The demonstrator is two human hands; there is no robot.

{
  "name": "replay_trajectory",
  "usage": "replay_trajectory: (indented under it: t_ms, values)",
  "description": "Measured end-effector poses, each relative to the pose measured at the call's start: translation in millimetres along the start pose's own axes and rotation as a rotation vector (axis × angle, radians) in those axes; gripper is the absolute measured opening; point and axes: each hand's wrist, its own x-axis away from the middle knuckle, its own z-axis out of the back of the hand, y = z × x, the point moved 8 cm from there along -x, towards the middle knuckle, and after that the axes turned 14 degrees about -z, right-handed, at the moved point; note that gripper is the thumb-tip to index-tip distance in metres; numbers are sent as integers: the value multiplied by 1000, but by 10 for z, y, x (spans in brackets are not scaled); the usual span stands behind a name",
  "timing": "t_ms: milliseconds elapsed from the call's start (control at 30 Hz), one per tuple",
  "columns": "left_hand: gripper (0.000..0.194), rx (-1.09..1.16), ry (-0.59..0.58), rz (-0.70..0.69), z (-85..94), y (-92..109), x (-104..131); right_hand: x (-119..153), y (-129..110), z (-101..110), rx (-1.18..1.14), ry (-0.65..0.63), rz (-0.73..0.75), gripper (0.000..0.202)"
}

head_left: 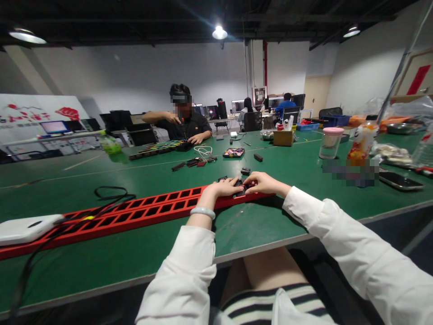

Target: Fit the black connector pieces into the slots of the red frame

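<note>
A long red rack (158, 205) with two rows of rectangular slots lies slantwise along the near side of the green table. My left hand (225, 187) rests on its right end, fingers stretched out over the black pieces there. Close beside it, my right hand (264, 183) has thumb and fingers pinched together at a small black part (241, 183) on the rack. What exactly sits between those fingertips is too small to make out. Just beyond both hands stands another small black block (245, 171).
A white device (30, 228) with a black cable (113, 194) lies across the rack's left part. Farther off are dark pieces (192, 163), a patterned box (233, 153) and a black block (258, 157). A cup (329, 143), bottle (361, 140) and phone (401, 180) stand right. A co-worker (187, 119) sits opposite.
</note>
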Motion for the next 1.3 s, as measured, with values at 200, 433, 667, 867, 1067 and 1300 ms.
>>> replay_trajectory:
  t_ms: [200, 433, 667, 867, 1067, 1300]
  values:
    - [85, -8, 7, 7, 7, 4, 4, 2, -1, -3, 37, 19, 6, 37]
    - [87, 17, 1, -1, -4, -2, 1, -5, 4, -14, 51, 33, 7, 39]
    - [86, 7, -10, 7, 0, -2, 5, 0, -25, -37, 87, 18, 39, 39]
    - [88, 8, -20, 10, 4, 6, 7, -8, -19, -47, 94, -23, 7, 43]
    - [87, 9, -12, 2, 10, 28, 25, -8, 3, -55, 60, -92, -19, 45]
    - [86, 30, -9, -1, 0, 16, 19, -7, 37, -66, 18, -125, -23, 42]
